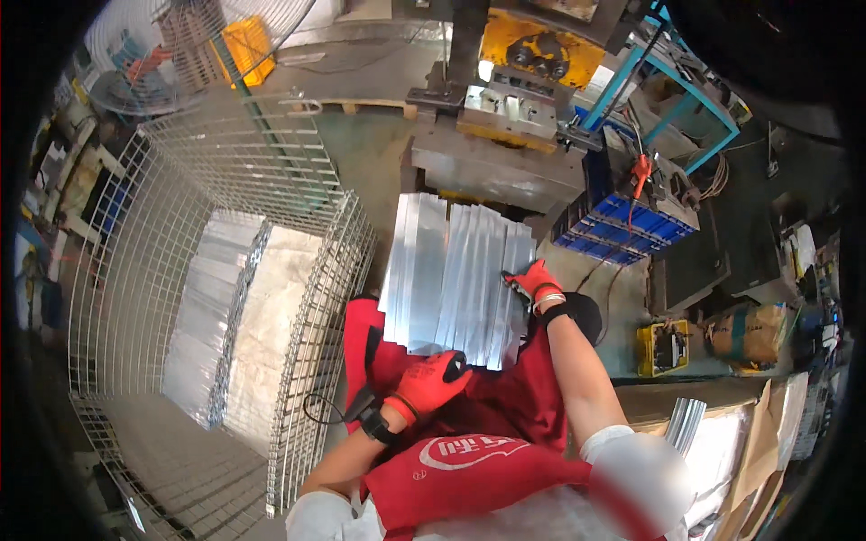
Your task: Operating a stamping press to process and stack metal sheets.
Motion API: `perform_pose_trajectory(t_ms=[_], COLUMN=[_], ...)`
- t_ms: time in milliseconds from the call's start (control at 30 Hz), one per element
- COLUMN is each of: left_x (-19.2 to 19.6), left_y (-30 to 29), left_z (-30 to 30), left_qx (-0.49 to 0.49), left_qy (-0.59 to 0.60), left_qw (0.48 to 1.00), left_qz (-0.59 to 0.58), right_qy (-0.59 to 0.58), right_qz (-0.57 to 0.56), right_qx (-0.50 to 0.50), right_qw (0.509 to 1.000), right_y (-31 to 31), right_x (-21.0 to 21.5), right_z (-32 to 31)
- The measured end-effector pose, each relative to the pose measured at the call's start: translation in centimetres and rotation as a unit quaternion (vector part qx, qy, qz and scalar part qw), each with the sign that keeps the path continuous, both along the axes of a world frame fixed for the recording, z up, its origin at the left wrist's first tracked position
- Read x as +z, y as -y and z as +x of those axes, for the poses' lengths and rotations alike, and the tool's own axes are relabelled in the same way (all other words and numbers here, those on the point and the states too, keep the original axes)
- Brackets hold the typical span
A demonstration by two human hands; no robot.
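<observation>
A broad stack of shiny aluminium strips [465,270] lies across my lap, its pieces side by side and slightly uneven at the ends. My right hand [538,281], in a red glove with dark fingertips, grips the stack's right edge with the thumb on top. At the near edge, my left hand [431,386] in a matching glove is closed against the strip ends, its fingers partly hidden. A red apron [469,469] covers my front and lap beneath the strips.
A wire mesh cage [311,379] on the left holds stacked metal strips [212,316] and beige cloth [271,347]. Ahead stands a press machine [514,113]. Blue crates [622,230] and a yellow bin [663,347] are on the right, near an open cardboard box [767,433].
</observation>
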State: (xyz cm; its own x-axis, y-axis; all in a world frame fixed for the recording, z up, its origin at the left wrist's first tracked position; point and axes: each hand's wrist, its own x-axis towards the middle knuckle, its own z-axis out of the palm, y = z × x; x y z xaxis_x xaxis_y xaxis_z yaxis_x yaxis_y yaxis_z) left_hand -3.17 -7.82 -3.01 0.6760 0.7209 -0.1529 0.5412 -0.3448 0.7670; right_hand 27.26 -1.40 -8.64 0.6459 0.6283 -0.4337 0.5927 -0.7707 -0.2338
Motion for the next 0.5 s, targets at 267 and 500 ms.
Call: perform_pose_trajectory(t_ms=[267, 500], left_x=[0.6, -0.3], left_y=[-0.3, -0.1], left_z=[-0.1, 0.2], left_qx=[0.006, 0.004], left_qy=[0.027, 0.032], left_qw=[1.000, 0.999], left_qz=[-0.015, -0.031], right_qy=[0.002, 0.015], right_qz=[0.025, 0.122], right_qx=[0.007, -0.041], right_qw=[1.000, 0.992], right_y=[-0.1, 0.7], right_x=[-2.4, -1.4], right_z=[2.3, 1.9])
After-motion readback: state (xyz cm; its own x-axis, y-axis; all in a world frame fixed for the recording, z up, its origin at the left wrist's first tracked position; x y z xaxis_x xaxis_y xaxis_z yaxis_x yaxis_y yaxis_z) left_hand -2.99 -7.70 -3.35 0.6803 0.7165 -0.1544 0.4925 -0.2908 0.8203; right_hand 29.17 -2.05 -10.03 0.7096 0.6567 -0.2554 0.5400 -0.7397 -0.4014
